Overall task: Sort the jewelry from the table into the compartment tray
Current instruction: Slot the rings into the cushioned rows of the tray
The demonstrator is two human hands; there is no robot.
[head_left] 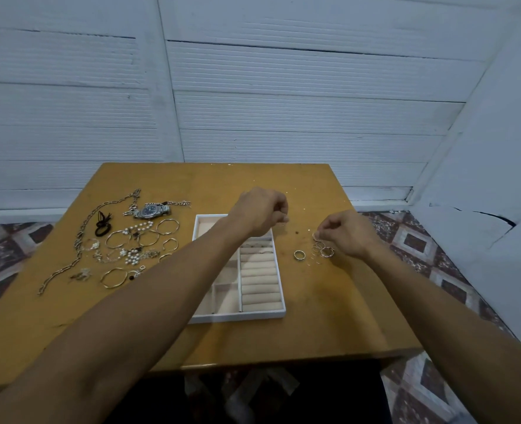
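A white compartment tray (279,296) with beige lining and ring rolls sits mid-table. My left hand (260,211) hovers over its far right corner with fingers curled, pinching something thin that I cannot make out. My right hand (349,232) rests to the right of the tray, its fingertips closed on a small silver ring (315,237). A cluster of rings (321,250) lies below those fingers, and one wider ring (299,255) sits apart toward the tray. My left forearm crosses the tray's left compartments and hides them.
Left of the tray lies a spread of jewelry: a long chain necklace (82,237), a wristwatch (151,211), a black hair tie (101,228), several bangles (149,237) and pearl pieces (132,257). The wooden table (329,316) stands against a white wall.
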